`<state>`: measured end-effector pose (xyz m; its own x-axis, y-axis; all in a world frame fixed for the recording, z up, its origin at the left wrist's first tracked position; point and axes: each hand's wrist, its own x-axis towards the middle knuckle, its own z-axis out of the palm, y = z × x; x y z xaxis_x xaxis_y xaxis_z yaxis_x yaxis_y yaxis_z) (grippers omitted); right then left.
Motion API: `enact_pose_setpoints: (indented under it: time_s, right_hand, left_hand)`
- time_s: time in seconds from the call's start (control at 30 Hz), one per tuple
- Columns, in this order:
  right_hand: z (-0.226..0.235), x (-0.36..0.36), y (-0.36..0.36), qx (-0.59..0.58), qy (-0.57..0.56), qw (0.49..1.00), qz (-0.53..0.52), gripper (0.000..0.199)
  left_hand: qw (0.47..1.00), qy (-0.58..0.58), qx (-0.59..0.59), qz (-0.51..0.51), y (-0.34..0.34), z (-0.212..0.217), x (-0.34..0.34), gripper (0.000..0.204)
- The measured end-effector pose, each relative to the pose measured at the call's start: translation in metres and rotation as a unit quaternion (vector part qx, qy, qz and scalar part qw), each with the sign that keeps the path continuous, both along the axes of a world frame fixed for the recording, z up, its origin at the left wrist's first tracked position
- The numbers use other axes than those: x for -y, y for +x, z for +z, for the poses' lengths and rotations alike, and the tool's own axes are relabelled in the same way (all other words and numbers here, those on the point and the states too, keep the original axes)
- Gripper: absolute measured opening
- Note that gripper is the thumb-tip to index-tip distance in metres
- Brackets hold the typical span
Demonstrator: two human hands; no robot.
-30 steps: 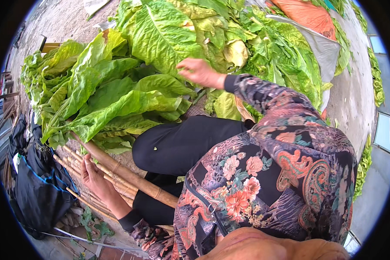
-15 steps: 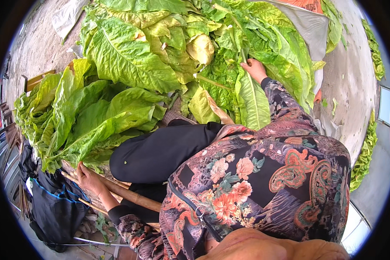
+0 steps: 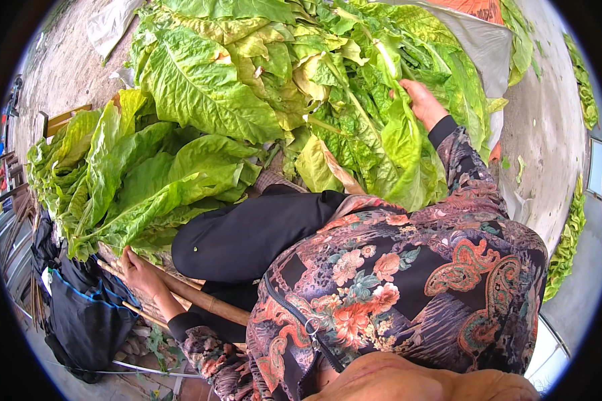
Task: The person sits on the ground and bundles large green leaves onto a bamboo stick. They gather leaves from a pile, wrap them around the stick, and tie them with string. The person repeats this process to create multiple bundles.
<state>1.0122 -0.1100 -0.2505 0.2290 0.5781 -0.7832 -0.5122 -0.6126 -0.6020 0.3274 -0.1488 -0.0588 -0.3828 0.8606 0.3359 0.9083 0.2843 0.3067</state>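
Note:
My right hand (image 3: 421, 103) is closed on the edge of a large green tobacco leaf (image 3: 403, 137), lifted partly off the big pile of tobacco leaves (image 3: 207, 87). The leaf hangs folded below my fingers. My left hand (image 3: 142, 275) is at the lower left, fingers curled beside the stem ends of a layered bunch of tobacco leaves (image 3: 180, 167). Under that hand passes a bamboo pole (image 3: 204, 302), which slants toward my body. What the left fingers pinch is hidden.
My bent knee (image 3: 241, 234) in black trousers lies between the leaves and the pole. A black bag with blue trim (image 3: 90, 321) sits at the lower left. Grey sheeting (image 3: 481, 50) edges the pile at the right, and more leaves (image 3: 568, 240) lie beyond.
My right hand has moved slightly right, raising and folding the leaf that lay flat before. My left hand has stayed by the pole.

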Motion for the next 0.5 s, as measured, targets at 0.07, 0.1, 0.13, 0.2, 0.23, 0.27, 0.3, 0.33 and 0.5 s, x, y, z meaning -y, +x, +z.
enact_pose_setpoints:
  time_s: [0.07,0.1,0.13,0.2,0.23,0.27,0.3,0.33,0.5]
  right_hand:
    - [-0.032,0.004,-0.022,0.155,0.093,0.966,0.184,0.045]
    - [-0.03,0.002,-0.049,0.25,0.135,0.926,0.249,0.055]
    - [-0.042,-0.008,-0.072,0.344,0.093,0.897,0.262,0.064]
    - [-0.093,-0.023,-0.094,0.479,0.033,0.82,0.311,0.08]
    - [-0.105,-0.024,-0.107,0.563,0.017,0.759,0.325,0.072]
    - [-0.109,-0.025,-0.111,0.549,0.003,0.762,0.343,0.064]
    - [-0.112,-0.026,-0.111,0.534,-0.01,0.764,0.361,0.056]
    - [-0.112,-0.028,-0.116,0.552,-0.019,0.757,0.35,0.041]
    - [-0.017,-0.003,-0.143,0.75,0.257,0.518,0.32,0.025]
  left_hand:
    - [1.0,-0.004,-0.003,0.002,0.002,-0.003,-0.003,0.025]
    - [1.0,-0.007,-0.004,0.004,0.001,-0.004,-0.003,0.025]
    - [1.0,0.007,0.007,0.002,-0.01,-0.009,0.0,0.024]
    - [1.0,0.003,0.009,0.002,-0.009,-0.004,-0.001,0.024]
    - [1.0,0.012,0.015,-0.005,-0.014,-0.003,0.004,0.024]
    - [0.999,0.019,0.032,-0.01,-0.018,-0.003,0.005,0.024]
    - [0.999,0.018,0.023,-0.015,-0.02,-0.003,0.007,0.024]
    - [1.0,0.015,0.022,-0.009,-0.02,0.001,0.012,0.024]
    - [0.998,0.034,0.056,-0.006,-0.031,0.009,0.04,0.023]
